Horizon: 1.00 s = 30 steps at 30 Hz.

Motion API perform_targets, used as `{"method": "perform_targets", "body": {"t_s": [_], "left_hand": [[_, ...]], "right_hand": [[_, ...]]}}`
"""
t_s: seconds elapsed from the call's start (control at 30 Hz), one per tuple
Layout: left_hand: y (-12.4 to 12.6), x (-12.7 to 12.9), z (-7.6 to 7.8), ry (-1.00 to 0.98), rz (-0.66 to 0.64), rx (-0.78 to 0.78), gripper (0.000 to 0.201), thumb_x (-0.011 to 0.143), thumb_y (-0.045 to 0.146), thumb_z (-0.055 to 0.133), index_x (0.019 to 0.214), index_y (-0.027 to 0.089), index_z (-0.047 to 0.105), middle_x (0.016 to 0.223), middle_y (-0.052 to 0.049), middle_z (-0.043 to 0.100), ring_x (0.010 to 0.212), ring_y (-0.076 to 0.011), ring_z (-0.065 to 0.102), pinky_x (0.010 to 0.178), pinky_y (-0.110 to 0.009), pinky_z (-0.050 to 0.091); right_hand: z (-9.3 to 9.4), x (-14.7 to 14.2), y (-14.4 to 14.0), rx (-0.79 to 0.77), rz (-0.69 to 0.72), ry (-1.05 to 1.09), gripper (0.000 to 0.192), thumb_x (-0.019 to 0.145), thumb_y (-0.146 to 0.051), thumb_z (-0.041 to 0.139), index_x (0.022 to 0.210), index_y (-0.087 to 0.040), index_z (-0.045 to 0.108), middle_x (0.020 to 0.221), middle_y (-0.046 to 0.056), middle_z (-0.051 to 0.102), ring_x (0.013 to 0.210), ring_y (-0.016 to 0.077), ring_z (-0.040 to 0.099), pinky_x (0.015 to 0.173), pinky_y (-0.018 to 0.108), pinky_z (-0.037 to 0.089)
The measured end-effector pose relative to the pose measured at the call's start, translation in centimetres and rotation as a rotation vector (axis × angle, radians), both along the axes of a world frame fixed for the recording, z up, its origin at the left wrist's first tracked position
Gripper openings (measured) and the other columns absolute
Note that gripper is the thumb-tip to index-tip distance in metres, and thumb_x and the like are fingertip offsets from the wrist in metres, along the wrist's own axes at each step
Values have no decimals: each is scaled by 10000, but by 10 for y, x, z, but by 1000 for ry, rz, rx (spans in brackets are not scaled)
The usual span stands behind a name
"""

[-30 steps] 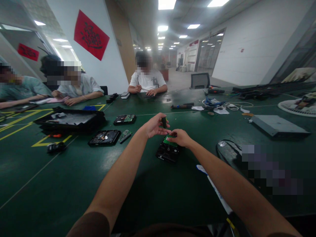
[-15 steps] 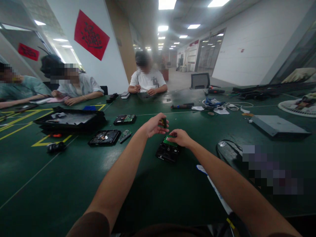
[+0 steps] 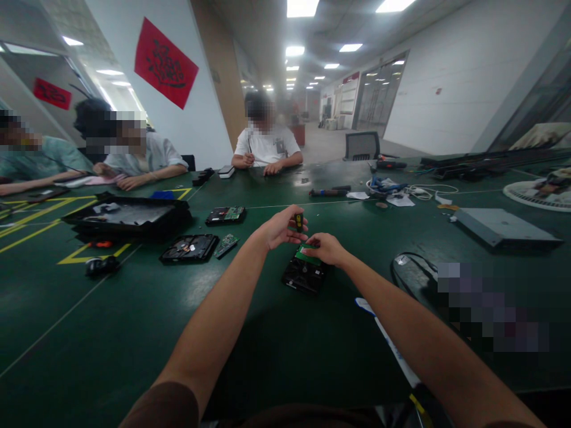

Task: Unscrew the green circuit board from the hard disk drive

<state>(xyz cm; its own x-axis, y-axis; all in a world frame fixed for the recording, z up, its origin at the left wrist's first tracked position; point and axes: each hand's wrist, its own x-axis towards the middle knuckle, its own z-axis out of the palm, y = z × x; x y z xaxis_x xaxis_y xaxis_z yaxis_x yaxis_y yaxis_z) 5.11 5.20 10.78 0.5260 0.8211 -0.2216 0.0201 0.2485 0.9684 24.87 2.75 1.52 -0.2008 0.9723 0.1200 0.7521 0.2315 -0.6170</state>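
My left hand [image 3: 279, 227] is closed around a small dark screwdriver [image 3: 298, 222] with a yellow mark, held upright over a black hard drive [image 3: 303, 274] that lies on the green table [image 3: 134, 321]. A green circuit board [image 3: 307, 255] sits on the far end of the drive. My right hand [image 3: 325, 247] rests on that board, fingers pinched at its far edge next to the screwdriver tip.
To the left lie an opened drive [image 3: 188, 248], a loose circuit board [image 3: 226, 244], another drive [image 3: 225, 215] and a black tray [image 3: 125, 215]. A grey flat box [image 3: 504, 227] and cables [image 3: 401, 189] sit to the right. Three people sit along the far and left sides.
The screwdriver has turned a little in my left hand's fingers, so its yellow mark shows now. My right hand stays on the board.
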Motion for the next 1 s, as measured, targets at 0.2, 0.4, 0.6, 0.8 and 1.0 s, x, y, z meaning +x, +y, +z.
{"method": "perform_targets", "body": {"t_s": [0.2, 0.4, 0.6, 0.8, 1.0], "left_hand": [[0, 3, -1, 0, -2, -45, 423, 857, 557, 593, 956, 151, 651, 979, -135, 732, 767, -231, 714, 652, -323, 550], [3, -3, -1, 16, -18, 11, 446, 875, 557, 565, 936, 134, 692, 908, -108, 690, 698, -193, 668, 557, -276, 488], [3, -6, 1, -4, 44, -8, 376, 848, 526, 611, 936, 161, 625, 909, -111, 702, 781, -261, 729, 651, -333, 545], [4, -7, 2, 32, 7, 21, 393, 859, 517, 589, 953, 143, 661, 947, -130, 715, 752, -229, 708, 621, -310, 527], [0, -5, 3, 29, 7, 17, 396, 869, 499, 596, 996, 136, 690, 959, -115, 695, 770, -238, 725, 662, -327, 557]], "right_hand": [[1, 0, 0, 18, 4, -31, 332, 815, -453, 822, 1027, -200, 782, 1047, 64, 786, 936, 212, 723, 786, 285, 537], [0, 0, 1, 16, 4, -25, 339, 816, -460, 820, 1023, -194, 783, 1051, 71, 784, 921, 207, 720, 758, 278, 530], [0, 1, 1, 36, 9, -61, 346, 816, -470, 817, 1024, -196, 782, 1057, 71, 780, 922, 205, 714, 752, 275, 522], [1, 1, 1, 21, 8, -62, 367, 820, -489, 811, 1042, -198, 780, 1083, 77, 777, 937, 209, 715, 762, 275, 528], [3, 1, -1, 1, 3, -39, 369, 816, -471, 819, 1059, -197, 777, 1089, 80, 777, 949, 215, 718, 773, 278, 534]]}}
